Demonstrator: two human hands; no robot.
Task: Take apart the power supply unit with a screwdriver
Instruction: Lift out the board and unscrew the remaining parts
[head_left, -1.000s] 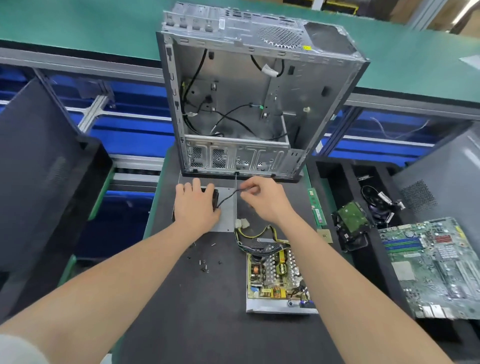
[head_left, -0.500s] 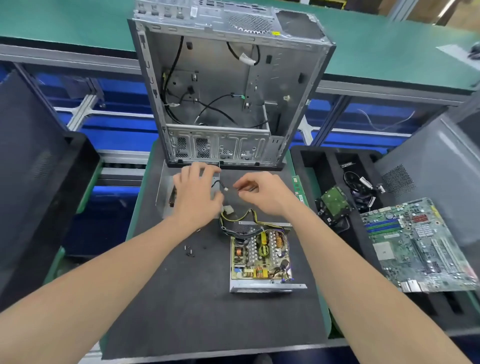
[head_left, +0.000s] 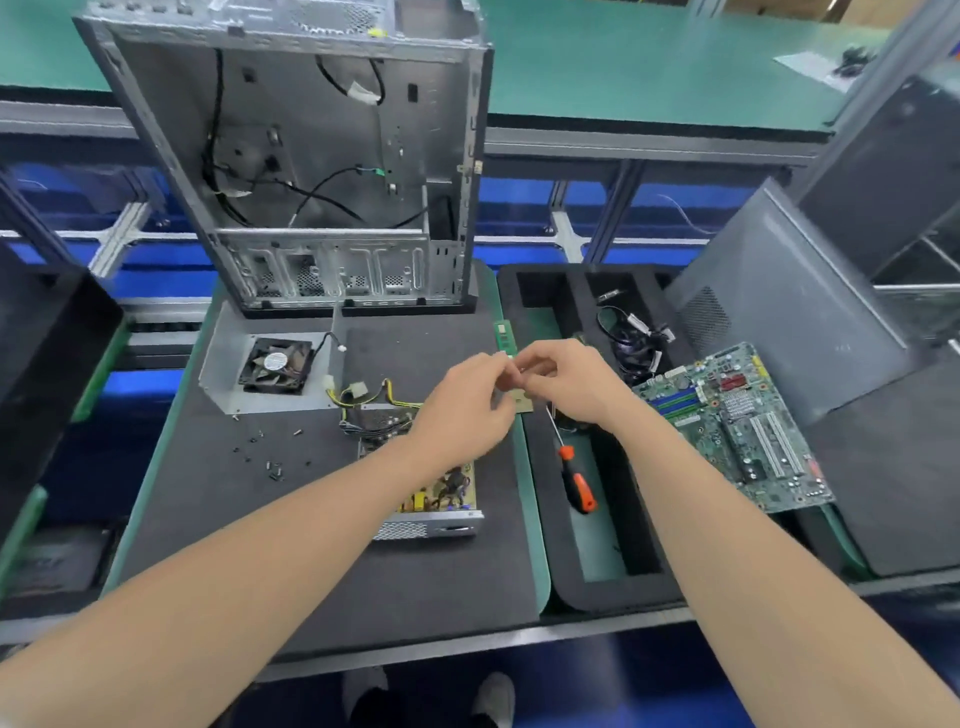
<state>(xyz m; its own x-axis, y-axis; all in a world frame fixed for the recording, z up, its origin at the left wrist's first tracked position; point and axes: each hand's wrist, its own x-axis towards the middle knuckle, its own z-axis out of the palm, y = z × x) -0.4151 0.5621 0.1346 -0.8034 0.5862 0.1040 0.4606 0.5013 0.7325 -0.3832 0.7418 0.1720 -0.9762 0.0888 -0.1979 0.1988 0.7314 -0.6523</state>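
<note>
Nearest the camera, below and left of the fingers, the opened power supply unit (head_left: 431, 493) lies on the dark surface (head_left: 291, 545), its circuit board partly hidden by the left forearm. The screwdriver (head_left: 575, 475) rests untouched in the black tray (head_left: 613, 587), just below the right hand (head_left: 571, 384). The left hand (head_left: 467, 410) and right hand meet fingertip to fingertip, pinched together; what they hold, if anything, cannot be told. Left of the fingers sits the metal cover with its fan (head_left: 275, 366); loose screws (head_left: 272, 467) lie nearer. Beyond stands the empty computer case (head_left: 311, 156).
</note>
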